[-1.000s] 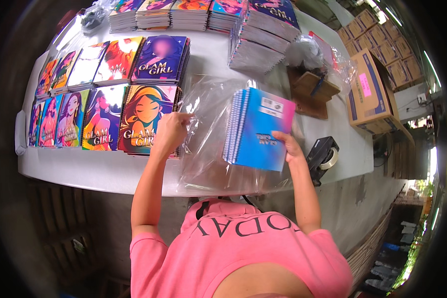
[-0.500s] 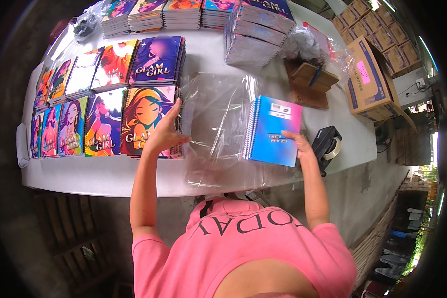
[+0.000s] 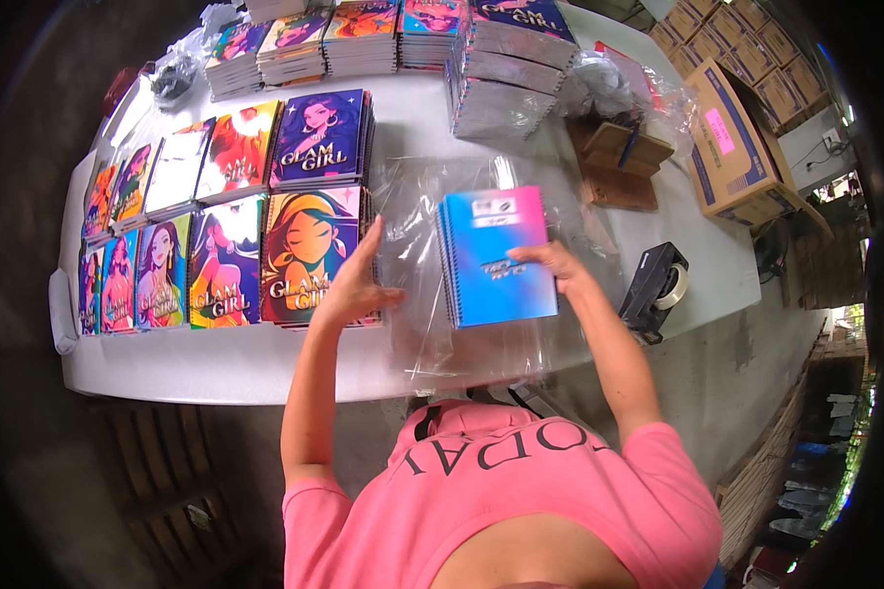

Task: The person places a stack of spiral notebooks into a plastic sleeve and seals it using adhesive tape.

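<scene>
My right hand (image 3: 552, 267) grips the right side of a blue and pink spiral notebook (image 3: 501, 280), thumb on top and fingers out of sight beneath. Its coil is on the left edge, and a white label shows near its top. Under and around it lies a clear plastic sheet or bag (image 3: 417, 294), creased and shiny. My left hand (image 3: 356, 294) is open, thumb spread from the fingers, at the plastic's left side. It partly covers the right edge of a notebook stack (image 3: 309, 236) with an illustrated cover.
Two rows of illustrated notebooks (image 3: 231, 250) fill the table's left. Taller stacks (image 3: 511, 83) stand along the back, some in plastic. On the right are a black tape dispenser (image 3: 655, 294), a brown wooden stand (image 3: 619, 162) and an open cardboard box (image 3: 732, 147).
My right hand has carried the notebook leftward over the plastic, closer to my left hand. My left hand stays open near the front-row notebooks. The whole view has shifted slightly.
</scene>
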Motion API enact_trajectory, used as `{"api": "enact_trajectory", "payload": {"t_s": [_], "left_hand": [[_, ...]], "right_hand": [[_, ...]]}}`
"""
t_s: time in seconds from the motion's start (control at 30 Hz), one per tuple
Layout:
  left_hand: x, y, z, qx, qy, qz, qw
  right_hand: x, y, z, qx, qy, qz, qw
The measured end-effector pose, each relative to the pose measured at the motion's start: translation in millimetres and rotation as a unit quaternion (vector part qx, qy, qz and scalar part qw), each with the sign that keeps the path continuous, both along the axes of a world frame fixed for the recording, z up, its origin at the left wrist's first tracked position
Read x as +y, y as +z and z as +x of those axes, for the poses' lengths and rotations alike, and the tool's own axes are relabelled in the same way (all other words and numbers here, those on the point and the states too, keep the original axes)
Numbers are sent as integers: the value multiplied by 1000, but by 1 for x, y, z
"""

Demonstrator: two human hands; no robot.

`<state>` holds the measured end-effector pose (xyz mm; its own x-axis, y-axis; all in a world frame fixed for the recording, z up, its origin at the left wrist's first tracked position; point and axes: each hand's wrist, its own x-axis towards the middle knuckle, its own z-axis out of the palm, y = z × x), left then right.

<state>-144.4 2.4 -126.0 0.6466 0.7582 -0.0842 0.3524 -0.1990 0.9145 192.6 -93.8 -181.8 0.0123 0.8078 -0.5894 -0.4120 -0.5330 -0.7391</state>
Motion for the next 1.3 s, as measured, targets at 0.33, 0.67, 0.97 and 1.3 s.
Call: {"api": "enact_trajectory", "payload": {"t_s": [0.33, 0.67, 0.97, 1.3], "left_hand": [[-27, 38, 66, -126, -12, -213, 969], [-30, 52, 77, -95, 21, -204, 974], [-33, 44, 86, -126, 30, -215, 968], [-37, -49, 172, 46, -62, 87, 993]], "right_hand": [[8, 11, -1, -63, -15, -39, 997], [13, 16, 4, -148, 89, -61, 983], [11, 13, 4, -134, 60, -58, 987], [9, -3, -12, -201, 14, -37, 979]]}}
